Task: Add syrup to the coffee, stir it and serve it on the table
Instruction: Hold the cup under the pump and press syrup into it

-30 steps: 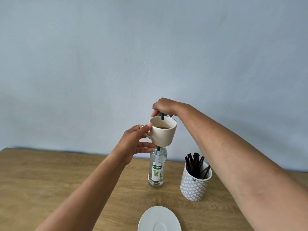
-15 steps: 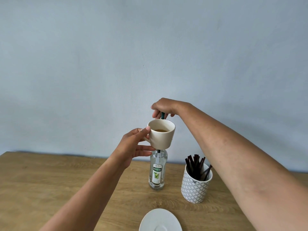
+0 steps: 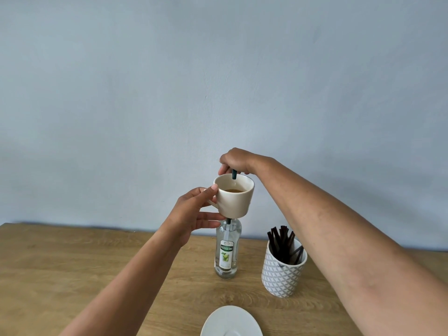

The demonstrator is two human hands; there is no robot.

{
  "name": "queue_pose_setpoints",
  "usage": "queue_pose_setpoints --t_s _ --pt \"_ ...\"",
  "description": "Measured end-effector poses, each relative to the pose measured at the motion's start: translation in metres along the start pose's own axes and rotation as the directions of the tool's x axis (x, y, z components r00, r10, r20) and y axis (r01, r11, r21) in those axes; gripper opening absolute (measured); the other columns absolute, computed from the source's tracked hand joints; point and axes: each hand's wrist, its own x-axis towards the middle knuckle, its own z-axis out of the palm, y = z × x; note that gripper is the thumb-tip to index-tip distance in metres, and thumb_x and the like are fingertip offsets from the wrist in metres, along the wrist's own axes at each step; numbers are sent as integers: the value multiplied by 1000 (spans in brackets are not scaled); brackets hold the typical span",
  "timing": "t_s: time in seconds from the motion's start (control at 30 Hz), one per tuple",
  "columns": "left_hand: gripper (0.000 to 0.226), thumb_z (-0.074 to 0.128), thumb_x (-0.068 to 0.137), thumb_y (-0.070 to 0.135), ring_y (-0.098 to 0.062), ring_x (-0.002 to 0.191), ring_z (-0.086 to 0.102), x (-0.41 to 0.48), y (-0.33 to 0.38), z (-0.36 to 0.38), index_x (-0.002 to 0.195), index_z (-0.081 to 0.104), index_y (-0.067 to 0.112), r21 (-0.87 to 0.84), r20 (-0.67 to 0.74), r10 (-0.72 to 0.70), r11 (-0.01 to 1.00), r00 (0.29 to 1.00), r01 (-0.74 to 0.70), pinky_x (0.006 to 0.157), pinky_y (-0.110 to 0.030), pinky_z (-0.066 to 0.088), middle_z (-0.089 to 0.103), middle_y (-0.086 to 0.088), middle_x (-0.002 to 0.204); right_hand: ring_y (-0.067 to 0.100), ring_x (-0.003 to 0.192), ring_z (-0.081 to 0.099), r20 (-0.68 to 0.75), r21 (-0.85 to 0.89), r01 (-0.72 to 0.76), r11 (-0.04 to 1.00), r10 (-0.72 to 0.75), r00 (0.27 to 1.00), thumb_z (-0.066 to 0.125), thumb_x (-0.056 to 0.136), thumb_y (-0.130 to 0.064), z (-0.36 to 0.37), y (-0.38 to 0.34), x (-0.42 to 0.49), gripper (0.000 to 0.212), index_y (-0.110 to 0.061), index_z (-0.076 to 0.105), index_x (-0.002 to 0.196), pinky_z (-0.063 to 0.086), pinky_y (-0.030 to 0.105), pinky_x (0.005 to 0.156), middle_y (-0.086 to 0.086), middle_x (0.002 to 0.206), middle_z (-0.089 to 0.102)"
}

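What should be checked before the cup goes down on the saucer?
1. Left hand grips cup at the handle: ok.
2. Cup level, coffee well below the rim: ok.
3. Stirrer out of the cup: not ok, right hand holds it over the rim.
4. Saucer bare: ok as far as seen, near edge is cropped.
5. Bottle clear of the way down: cannot tell, it stands under the cup.
6. Syrup added: cannot tell.

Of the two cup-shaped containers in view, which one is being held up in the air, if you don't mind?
The plain cream coffee cup, held by the left hand above the syrup bottle; the patterned holder of dark sticks stands on the table.
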Motion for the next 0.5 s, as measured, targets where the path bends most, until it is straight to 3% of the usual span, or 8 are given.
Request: queue_pose_setpoints --t_s 0.13,0.27,0.33,0.5 --pt "31 66 89 40 -40 87 76 -4 2 0 94 64 9 2 -4 3 1000 1000 -3 60 -33 60 70 -17 100 11 74 57 -1 22 19 1000 -19 1000 35 94 -16 5 5 1 40 3 69 106 39 28 62 2 98 68" --pt "32 67 89 40 -39 86 76 -8 4 -2 94 64 9 3 -14 0 1000 1000 0 60 -33 60 69 -16 99 14 71 52 7 -14 -4 1000 4 1000 39 94 -21 1 2 -3 39 0 69 106 35 27 58 -6 80 66" --pt "32 67 89 40 -40 87 76 -9 5 -3 93 64 9 6 -14 3 1000 1000 -3 61 -34 61 69 -17 99 13 67 49 9 -33 -20 999 20 1000 41 94 -27 -2 1 -4 39 -3 71 104 33 27 58 -7 81 65" --pt "31 67 89 39 -41 88 75 -10 5 -4 92 64 9 8 -21 1 1000 1000 -1 62 -34 61 69 -16 100 17 83 62 7 -58 -46 997 47 999 45 89 -42 -10 0 -2 40 -15 73 99 38 40 83 -5 94 70"
